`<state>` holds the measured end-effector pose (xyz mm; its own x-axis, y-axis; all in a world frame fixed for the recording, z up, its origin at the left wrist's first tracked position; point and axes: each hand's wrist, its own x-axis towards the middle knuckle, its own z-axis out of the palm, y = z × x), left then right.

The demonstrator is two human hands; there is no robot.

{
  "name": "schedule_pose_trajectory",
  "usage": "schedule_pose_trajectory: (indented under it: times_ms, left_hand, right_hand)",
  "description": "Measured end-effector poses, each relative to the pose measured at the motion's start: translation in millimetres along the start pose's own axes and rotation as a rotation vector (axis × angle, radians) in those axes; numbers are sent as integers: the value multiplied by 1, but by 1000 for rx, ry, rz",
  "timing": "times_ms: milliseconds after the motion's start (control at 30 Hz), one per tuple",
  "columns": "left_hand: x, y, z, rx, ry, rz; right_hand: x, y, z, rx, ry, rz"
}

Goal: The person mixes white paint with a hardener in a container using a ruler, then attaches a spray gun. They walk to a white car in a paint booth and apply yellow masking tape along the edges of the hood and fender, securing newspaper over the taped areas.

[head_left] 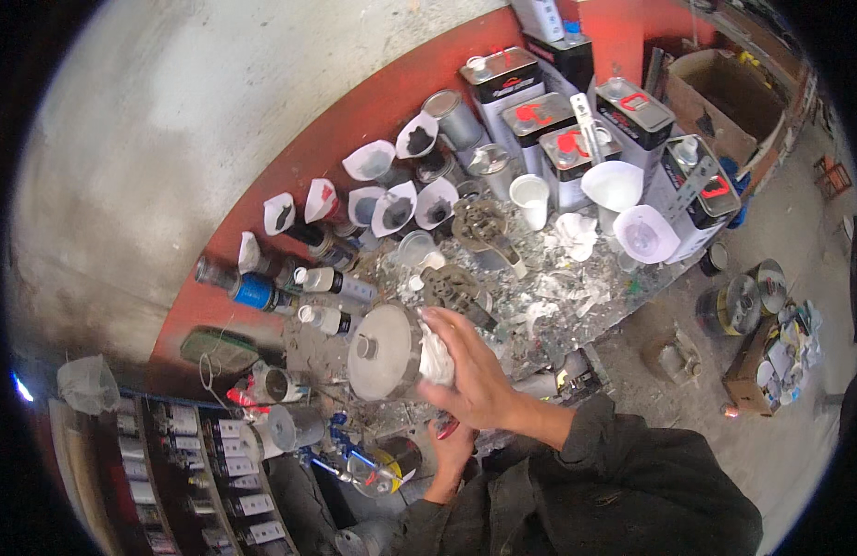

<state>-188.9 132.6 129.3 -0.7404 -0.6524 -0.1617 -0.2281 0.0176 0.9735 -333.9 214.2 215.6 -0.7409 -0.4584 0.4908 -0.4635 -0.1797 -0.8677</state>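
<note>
Right hand (482, 378) around white wad (435, 360) against lidded cup (380, 369), contents out of sight; left hand (452, 456) around red object (446, 428)

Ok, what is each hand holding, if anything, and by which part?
Right hand holds a white wad by its outer side, against a round lidded cup. Left hand is at a red part; its grip is too hidden to tell.

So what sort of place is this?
Probably a paint-mixing corner in a workshop: there's a splattered workbench, square metal cans, and white paper cones with dark stains inside.
</note>
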Motion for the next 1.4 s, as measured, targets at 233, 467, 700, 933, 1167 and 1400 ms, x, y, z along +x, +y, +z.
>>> schedule_pose_trajectory:
  times_ms: [233,467,700,933,1167,1400]
  left_hand:
    - [-26,3,-15,295,-489,17]
    - [-22,-11,-40,213,-502,-230]
    - [-8,2,-40,-57,-151,-153]
    - [13,-19,-43,231,-570,479]
    - [-56,13,20,257,-604,129]
    - [-169,-42,128,471,-711,357]
  right_hand:
    - [43,23,-28,1403,-720,407]
    - [15,19,-18,1007,-410,900]
    - [-77,37,-22,-26,122,239]
    - [-77,127,-106,-693,539,351]
    - [-218,39,-150,-324,265,505]
    - [-413,-73,-194,-349,341,505]
